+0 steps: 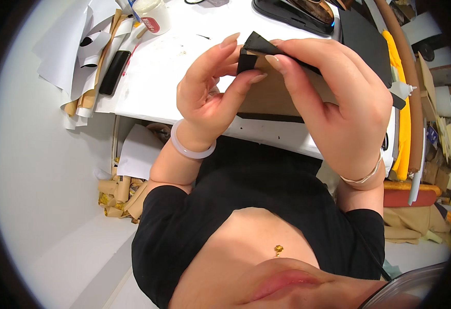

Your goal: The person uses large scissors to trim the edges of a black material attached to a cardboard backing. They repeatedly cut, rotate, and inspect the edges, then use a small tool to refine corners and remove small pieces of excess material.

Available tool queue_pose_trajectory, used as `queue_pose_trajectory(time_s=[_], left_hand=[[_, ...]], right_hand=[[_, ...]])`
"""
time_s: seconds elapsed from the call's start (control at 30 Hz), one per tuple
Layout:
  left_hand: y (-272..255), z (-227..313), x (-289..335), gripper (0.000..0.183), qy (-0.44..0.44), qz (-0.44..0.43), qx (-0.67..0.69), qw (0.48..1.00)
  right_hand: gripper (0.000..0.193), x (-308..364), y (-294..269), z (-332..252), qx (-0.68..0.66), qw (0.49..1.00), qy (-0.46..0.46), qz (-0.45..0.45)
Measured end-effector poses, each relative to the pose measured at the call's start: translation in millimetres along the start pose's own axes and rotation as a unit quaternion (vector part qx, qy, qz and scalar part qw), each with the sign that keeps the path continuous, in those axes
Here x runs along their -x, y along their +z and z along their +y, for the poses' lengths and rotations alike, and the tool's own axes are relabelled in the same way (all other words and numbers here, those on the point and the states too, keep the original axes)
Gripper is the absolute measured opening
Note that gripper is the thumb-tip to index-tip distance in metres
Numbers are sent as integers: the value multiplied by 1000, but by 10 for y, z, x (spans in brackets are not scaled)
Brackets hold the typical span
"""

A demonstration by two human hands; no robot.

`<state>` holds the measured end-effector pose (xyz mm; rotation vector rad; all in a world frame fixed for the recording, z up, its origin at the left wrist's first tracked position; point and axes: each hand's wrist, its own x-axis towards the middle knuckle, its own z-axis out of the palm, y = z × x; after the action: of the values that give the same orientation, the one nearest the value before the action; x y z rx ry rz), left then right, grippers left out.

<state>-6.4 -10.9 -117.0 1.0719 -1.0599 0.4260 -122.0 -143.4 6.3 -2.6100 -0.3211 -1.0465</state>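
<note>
Both hands are raised over the front of the white table, around a flat brown panel with black edging. At its upper left corner the black edging material stands up in a pointed fold. My left hand is closed at that corner, its thumb against the short black flap and its index finger raised beside it. My right hand grips the upper edge, thumb on the brown face and fingers over the black strip. The right hand covers much of the panel's right side.
A black oblong object and curled paper sheets lie at the table's left. A white tub stands at the back. A black tray-like device sits at the back right. Rolled materials line the right side.
</note>
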Motion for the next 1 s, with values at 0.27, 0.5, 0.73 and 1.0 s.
queue_pose_trajectory(time_s=[0.27,0.5,0.73,1.0], left_hand=[[-92,-61,-21,51,55,-17,-40,998],[-88,-103,-69,50,76,-13,-43,996],[-163,-99,-91,45,48,-38,-37,997],[-172,-157,-179,51,74,-65,-38,994]], right_hand=[[13,66,218,-49,-44,994,39,94],[12,-102,-9,-71,-31,998,48,-16],[12,-1,235,-1,-85,990,13,109],[13,-32,231,-42,-94,989,41,106]])
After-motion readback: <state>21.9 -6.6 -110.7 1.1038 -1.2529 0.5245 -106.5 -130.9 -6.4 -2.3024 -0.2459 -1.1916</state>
